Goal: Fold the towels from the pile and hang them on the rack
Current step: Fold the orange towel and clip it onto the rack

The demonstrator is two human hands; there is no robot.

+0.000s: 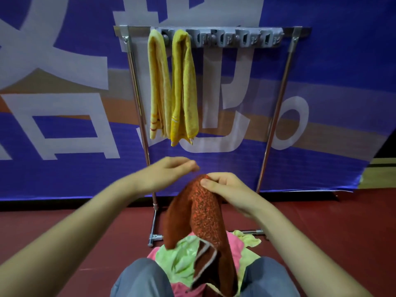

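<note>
The right hand (227,189) pinches the top fold of a rust-red terry towel (203,213) between thumb and curled fingers. The cloth hangs below the hand in two drapes. Its striped end trails onto a pile of pink and pale green towels (180,260) on the dark red floor (342,221), beneath both hands and between the person's knees in grey trousers (141,279).

The left hand (169,172) hovers just beside the right, fingers loosely curled and holding nothing. Whether its fingertips brush the towel's top I cannot tell.

Beyond the hands stands a chrome tube rack (276,108) with a grey plastic clip bar (235,38) across its top. High above the left hand, a folded yellow terry towel (157,82) hangs from the bar, with a second yellow towel (184,86) just beside it. A blue banner with white lettering (64,168) lies behind the rack.
</note>
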